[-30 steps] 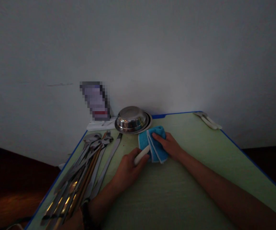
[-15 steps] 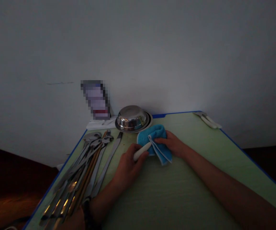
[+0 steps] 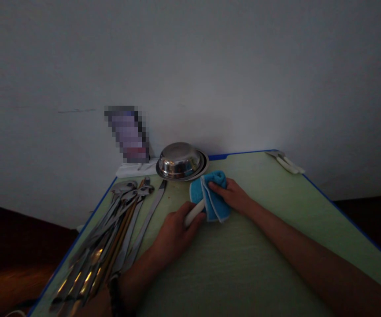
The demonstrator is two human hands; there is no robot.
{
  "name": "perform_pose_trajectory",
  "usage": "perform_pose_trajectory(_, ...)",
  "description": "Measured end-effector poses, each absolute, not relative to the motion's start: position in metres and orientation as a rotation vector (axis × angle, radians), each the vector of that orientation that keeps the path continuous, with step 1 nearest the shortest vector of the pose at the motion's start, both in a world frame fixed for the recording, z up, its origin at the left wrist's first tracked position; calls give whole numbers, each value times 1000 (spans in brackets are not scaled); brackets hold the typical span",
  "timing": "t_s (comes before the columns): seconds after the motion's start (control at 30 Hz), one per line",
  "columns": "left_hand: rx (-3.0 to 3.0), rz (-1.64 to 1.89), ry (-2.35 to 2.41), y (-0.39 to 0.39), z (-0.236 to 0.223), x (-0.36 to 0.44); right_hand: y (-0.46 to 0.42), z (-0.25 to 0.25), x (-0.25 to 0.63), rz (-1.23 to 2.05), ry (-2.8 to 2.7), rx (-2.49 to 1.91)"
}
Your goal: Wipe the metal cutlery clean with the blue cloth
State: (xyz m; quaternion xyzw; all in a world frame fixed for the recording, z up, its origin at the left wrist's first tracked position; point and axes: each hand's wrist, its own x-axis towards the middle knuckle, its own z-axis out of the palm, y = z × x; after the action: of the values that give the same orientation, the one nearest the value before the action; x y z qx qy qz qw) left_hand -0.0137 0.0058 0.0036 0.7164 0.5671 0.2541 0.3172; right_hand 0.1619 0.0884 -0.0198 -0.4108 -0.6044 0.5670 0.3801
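My left hand [image 3: 177, 226] is closed around a white handle [image 3: 195, 213], which points up and to the right. The far end of that utensil is hidden in a folded blue cloth [image 3: 217, 207] with pale edging. My right hand [image 3: 234, 195] grips the cloth from the right, thumb on top, pressing it around the hidden end. Both hands are above the middle of the table [image 3: 243, 264]. Just beyond the cloth, an upturned shiny metal bowl [image 3: 180, 159] rests on a wider metal dish [image 3: 205, 164].
Several metal spoons, ladles and other utensils [image 3: 111, 233] lie on the left side, with wooden chopsticks [image 3: 122, 233] among them. A metal knife [image 3: 149, 215] lies beside them. White-handled utensils [image 3: 286, 163] are at the back right corner. A blurred-out phone-like screen [image 3: 129, 134] leans against the wall.
My right thumb has shifted left over the cloth, and the cloth's loose flap is now folded closer around the utensil. The left hand keeps its grip. The view has shifted slightly.
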Motion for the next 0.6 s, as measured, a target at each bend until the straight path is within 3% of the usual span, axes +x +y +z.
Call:
perform_pose_trajectory(0.33, 1805, 803, 1476, 6, 9, -13, 90, -17, 176, 2077, -1059, -864)
perform_pose_trajectory(0.6, 1924, 693, 1496, 8, 2, -15, 91, -23, 172, 1874, -1383, -855)
